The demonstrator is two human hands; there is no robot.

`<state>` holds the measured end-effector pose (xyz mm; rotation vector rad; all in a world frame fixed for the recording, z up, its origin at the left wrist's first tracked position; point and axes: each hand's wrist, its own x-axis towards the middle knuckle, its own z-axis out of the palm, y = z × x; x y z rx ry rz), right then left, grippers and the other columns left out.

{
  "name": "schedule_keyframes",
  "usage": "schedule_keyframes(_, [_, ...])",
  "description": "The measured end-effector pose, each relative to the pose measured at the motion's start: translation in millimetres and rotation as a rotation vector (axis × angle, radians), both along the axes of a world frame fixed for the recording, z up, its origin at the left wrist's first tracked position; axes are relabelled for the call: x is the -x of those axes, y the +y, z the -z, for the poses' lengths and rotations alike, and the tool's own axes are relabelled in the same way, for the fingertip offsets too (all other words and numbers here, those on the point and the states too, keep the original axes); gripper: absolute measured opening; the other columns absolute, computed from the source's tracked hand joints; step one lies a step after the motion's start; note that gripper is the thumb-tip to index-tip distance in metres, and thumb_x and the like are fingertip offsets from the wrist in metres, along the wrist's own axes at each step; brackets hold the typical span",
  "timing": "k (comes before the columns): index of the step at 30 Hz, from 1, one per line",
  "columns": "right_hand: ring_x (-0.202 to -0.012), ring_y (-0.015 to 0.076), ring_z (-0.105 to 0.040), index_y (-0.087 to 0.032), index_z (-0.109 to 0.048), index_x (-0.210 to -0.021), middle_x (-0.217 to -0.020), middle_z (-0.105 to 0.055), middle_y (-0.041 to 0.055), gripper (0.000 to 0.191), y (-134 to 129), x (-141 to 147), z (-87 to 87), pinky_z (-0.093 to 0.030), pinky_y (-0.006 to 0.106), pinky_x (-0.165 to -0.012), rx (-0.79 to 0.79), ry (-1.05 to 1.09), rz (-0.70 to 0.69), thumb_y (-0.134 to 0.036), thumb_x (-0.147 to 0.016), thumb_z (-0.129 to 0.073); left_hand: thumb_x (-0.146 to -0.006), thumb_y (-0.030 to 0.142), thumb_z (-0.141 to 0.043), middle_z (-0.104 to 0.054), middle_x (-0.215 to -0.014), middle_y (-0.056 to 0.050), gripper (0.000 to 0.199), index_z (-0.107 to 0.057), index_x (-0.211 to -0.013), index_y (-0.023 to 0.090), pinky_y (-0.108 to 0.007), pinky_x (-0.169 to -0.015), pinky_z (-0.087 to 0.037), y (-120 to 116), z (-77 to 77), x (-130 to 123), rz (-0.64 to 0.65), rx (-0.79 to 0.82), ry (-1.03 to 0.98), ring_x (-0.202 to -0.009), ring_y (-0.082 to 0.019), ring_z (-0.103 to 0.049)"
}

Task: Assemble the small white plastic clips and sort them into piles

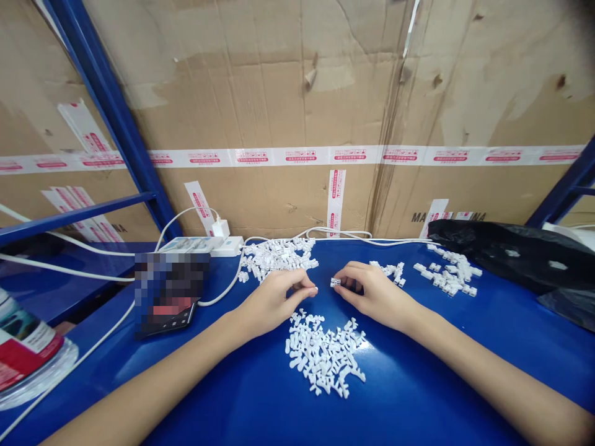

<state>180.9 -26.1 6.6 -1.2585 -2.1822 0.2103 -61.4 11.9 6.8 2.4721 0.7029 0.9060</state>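
Observation:
My left hand (281, 297) pinches a tiny white piece (315, 290) between thumb and forefinger, most of it hidden by the fingertips. Facing it across a small gap, my right hand (369, 291) holds a small white block (335, 282) at its fingertips. Below both hands, a pile of small white plastic pieces (325, 353) lies on the blue table (223, 384). Behind my left hand spreads another white pile (279, 255). A few white blocks (395, 272) lie just beyond my right hand, partly hidden by it.
More white blocks (450, 272) lie at the right beside a black plastic bag (502, 254). At the left are a power strip (227, 246), white cables, a partly pixelated dark device (171, 297) and a clear container (28, 353). Cardboard (260, 105) stands behind the table.

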Motion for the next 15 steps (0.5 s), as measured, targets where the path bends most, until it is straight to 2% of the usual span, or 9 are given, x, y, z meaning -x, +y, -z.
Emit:
schedule_keyframes(2, [-0.071,0.0148,-0.063,-0.015,-0.071,-0.101,-0.088,-0.068,0.0059,0.014,-2.0,2.6,-2.7,-0.053,0.029,-0.068,0.02,0.055,-0.034,-0.022,-0.094,-0.061,-0.095,0.023,-0.064,-0.071,-0.08,-0.001,0.014,-0.067,-0.083,0.016,-0.026,-0.072,-0.048,-0.2,-0.5,-1.1,-0.011,-0.011,-0.084,-0.075,-0.013,-0.065])
schedule_keyframes(6, [-0.071,0.0134,-0.064,-0.016,-0.072,-0.105,-0.089,-0.07,0.005,0.018,-5.7,7.0,-3.7,-0.053,0.027,-0.066,0.053,0.155,-0.122,-0.022,-0.093,-0.06,-0.09,0.02,-0.07,-0.074,-0.082,-0.002,0.013,-0.069,-0.078,0.016,-0.027,-0.074,-0.05,0.9,-0.2,-2.3,0.012,-0.022,-0.179,-0.076,-0.014,-0.068])
schedule_keyframes(10, [-0.072,0.0135,-0.064,-0.016,-0.073,-0.102,-0.088,-0.07,0.0047,0.017,-6.9,11.3,0.4,-0.053,0.027,-0.066,0.174,0.259,-0.171,-0.022,-0.091,-0.062,-0.09,0.018,-0.07,-0.075,-0.084,-0.002,0.006,-0.074,-0.086,0.017,-0.028,-0.076,-0.052,2.9,0.4,-2.6,-0.004,0.0,-0.158,-0.077,-0.015,-0.069])
schedule_keyframes(15, [-0.073,0.014,-0.062,-0.017,-0.075,-0.102,-0.089,-0.07,0.0049,0.019,-6.2,14.1,4.7,-0.052,0.028,-0.067,0.29,0.385,-0.173,-0.027,-0.089,-0.064,-0.093,0.014,-0.062,-0.075,-0.083,-0.002,0.015,-0.076,-0.095,0.017,-0.027,-0.075,-0.052,0.9,-1.7,-2.6,0.006,0.003,-0.105,-0.075,-0.014,-0.068])
